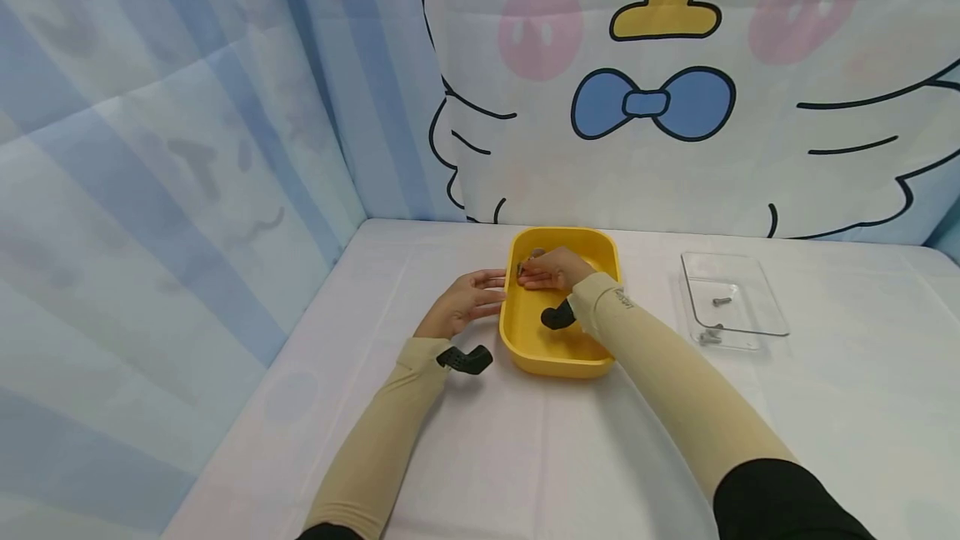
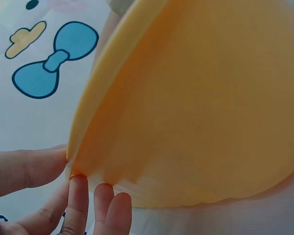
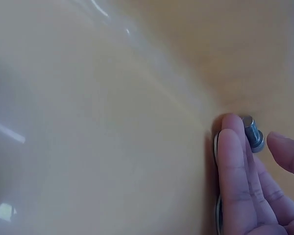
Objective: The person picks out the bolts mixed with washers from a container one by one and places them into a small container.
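Note:
A yellow tray stands on the table between the hands. My left hand is at the tray's left side, its fairly straight fingertips touching the outer wall and the thumb at the rim. Inside the tray, near its far left corner, is my right hand, with its fingers extended against the wall. A short metal bolt lies beside those fingers, and the thumb stands a little apart from it. The thin edge of a metal piece shows behind the fingers, mostly hidden. A roundish metal piece shows just past the right hand.
To the right stands a clear plastic container with a small bolt and more metal pieces at its near side. A printed cloth hangs along the table's back edge, and another curtain borders the left.

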Available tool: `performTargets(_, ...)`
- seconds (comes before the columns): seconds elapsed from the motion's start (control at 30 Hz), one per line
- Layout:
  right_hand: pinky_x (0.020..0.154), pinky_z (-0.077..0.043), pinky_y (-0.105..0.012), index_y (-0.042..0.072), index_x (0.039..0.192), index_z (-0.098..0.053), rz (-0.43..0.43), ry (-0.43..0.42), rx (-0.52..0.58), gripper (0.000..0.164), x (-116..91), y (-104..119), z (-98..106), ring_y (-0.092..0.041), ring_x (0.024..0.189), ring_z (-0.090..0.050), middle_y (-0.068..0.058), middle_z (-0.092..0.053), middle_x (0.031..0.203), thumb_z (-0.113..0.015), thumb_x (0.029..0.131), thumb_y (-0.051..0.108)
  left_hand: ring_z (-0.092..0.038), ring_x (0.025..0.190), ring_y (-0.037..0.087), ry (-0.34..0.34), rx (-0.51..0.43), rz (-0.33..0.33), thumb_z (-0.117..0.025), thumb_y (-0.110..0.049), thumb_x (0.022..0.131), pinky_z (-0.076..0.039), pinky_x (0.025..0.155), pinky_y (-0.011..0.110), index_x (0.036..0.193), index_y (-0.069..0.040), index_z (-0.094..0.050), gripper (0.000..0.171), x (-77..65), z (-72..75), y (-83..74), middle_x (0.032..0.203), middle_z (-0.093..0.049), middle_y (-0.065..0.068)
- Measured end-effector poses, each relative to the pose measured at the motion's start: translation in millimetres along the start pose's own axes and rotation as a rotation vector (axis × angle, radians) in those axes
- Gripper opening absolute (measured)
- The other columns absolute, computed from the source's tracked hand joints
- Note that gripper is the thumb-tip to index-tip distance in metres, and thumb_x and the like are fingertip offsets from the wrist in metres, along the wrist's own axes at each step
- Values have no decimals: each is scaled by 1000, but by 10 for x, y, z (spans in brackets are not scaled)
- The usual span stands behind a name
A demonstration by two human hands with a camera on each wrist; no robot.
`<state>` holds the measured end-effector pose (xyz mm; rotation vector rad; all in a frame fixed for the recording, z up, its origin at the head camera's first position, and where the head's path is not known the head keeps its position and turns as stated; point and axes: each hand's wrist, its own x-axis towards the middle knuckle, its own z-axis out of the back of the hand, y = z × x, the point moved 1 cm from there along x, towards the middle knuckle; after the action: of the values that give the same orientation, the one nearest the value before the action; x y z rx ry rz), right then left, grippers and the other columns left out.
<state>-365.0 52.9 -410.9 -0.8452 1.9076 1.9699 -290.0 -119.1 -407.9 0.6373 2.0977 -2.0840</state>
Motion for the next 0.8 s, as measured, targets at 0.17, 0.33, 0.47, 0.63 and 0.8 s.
performTargets(0.17,87,-55,-28,-5,125,-54,-18,21,46,37,-73,19,-10,-17,74,-69,-9,-68,78,-59,91,7,-53,124,27,-5,3,12,-60,1,88,-48,102,37,137,-9,-47,52,-12,-2,-5,140,-48,9)
performTargets(0.33,94,-52,-29,-3,124,-57,-30,62,85,35,-69,12,5,-17,79,-69,-8,-70,80,-61,90,8,-54,123,27,-15,5,16,-61,0,88,-49,101,36,137,-10,-47,52,-21,-5,-8,141,-48,9)
performTargets(0.47,87,-56,-27,0,108,-64,-25,63,107,20,-45,0,-1,-16,76,-69,-7,-70,78,-62,89,7,-54,123,26,-22,3,20,-61,0,87,-49,101,36,137,-10,-47,53,-14,-5,-3,140,-49,8)
performTargets(0.63,80,-57,-23,2,96,-62,-20,50,86,9,-50,6,-28,-14,72,-68,-6,-68,76,-61,89,9,-53,124,26,-20,-3,17,-62,1,87,-48,102,36,136,-10,-47,53,3,-3,4,140,-49,8)
performTargets(0.8,91,-54,-26,3,104,-59,8,56,22,15,-75,14,-23,-14,78,-67,-5,-67,81,-60,91,10,-52,124,27,-13,-4,5,-61,2,87,-47,103,38,137,-8,-46,53,6,-3,4,141,-48,10)
